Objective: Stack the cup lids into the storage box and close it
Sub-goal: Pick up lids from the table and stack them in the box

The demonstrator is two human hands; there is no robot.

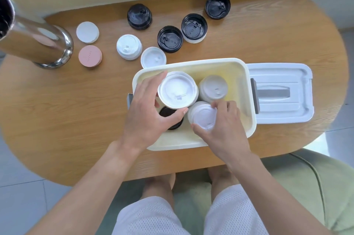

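Over storage box [247, 120] | left hand [147, 118] grips white lid [178, 89] | right hand [222, 123] pinches lid stack [203, 116]

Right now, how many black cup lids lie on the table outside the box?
4: one black plastic cup lid at far left, one nearest the cream storage box, one atop a white lid, one farthest right. Another dark lid sits inside the box.

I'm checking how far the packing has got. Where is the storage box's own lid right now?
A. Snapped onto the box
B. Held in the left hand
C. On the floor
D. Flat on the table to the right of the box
D: the box lid lies flat on the table, right of the open storage box, while both hands handle cup lids inside it.
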